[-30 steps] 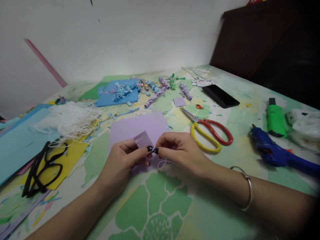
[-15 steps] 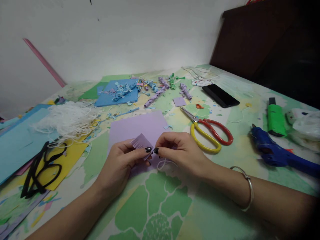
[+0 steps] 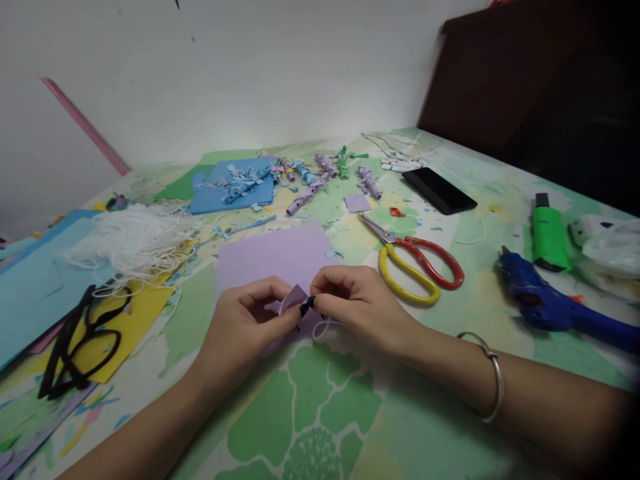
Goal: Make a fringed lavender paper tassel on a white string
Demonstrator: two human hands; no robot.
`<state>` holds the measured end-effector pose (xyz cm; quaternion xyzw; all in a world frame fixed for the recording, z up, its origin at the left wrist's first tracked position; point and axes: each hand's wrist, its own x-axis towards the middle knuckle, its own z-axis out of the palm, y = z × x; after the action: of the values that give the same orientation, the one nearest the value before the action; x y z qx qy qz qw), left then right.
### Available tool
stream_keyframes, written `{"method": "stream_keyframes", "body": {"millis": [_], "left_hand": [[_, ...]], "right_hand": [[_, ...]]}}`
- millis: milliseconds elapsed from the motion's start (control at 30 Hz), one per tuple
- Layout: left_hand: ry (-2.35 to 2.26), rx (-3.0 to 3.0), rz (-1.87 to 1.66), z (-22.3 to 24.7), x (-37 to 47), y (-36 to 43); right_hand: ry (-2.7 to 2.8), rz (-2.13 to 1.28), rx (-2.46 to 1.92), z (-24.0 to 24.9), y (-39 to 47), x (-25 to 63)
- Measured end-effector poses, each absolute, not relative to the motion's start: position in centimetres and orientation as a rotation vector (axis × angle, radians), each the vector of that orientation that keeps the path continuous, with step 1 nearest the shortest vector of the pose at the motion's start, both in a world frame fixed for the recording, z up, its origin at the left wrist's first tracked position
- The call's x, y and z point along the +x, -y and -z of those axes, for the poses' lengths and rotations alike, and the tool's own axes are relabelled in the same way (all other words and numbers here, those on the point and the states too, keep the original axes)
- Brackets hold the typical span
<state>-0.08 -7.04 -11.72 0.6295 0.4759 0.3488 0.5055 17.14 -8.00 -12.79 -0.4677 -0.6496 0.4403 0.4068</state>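
Observation:
A small fringed piece of purple paper (image 3: 294, 297) is pinched between the thumb and fingers of my left hand (image 3: 250, 321). My right hand (image 3: 357, 303) is closed in a pinch against its right corner, with a white string (image 3: 327, 325) looping down from the fingertips. The thumbs nearly touch. Beneath both hands lies a larger purple sheet (image 3: 275, 253). Scissors (image 3: 400, 257) with one yellow and one red handle rest just beyond my right hand.
A white string bundle (image 3: 137, 243) and black glasses (image 3: 87, 340) lie left. Rolled paper pieces (image 3: 307, 193) and a blue sheet (image 3: 200, 200) are farther back. At right are a phone (image 3: 439, 190), a green lighter-like object (image 3: 550, 237) and a blue glue gun (image 3: 545, 303).
The fringed paper has tilted and curled up between my fingers, with its fringe now mostly hidden. My left fingers have bent in closer to my right fingertips.

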Motion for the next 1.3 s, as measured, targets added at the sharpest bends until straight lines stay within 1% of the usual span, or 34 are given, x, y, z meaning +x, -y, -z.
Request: {"method": "stream_keyframes", "body": {"millis": [267, 467, 700, 1100, 1300], "left_hand": [[-1.249, 1.507, -0.828, 11.74, -0.21, 6.79], [-1.243, 1.474, -0.862, 12.01, -0.38, 6.62], [-1.195, 1.421, -0.813, 12.36, -0.57, 6.52], [-1.212, 1.693, -0.953, 11.38, -0.1, 7.0], [-1.151, 1.686, -0.921, 11.81, -0.14, 6.94]], "right_hand": [[1.701, -1.078, -1.183, 13.01, 7.91, 17.06], [1.699, -1.051, -1.159, 13.05, 7.99, 16.89], [1.723, -0.976, -1.179, 12.72, 8.1, 16.99], [1.681, -1.054, -1.203, 12.46, 7.85, 17.2], [1.693, -1.055, -1.22, 12.49, 7.9, 17.26]]}}
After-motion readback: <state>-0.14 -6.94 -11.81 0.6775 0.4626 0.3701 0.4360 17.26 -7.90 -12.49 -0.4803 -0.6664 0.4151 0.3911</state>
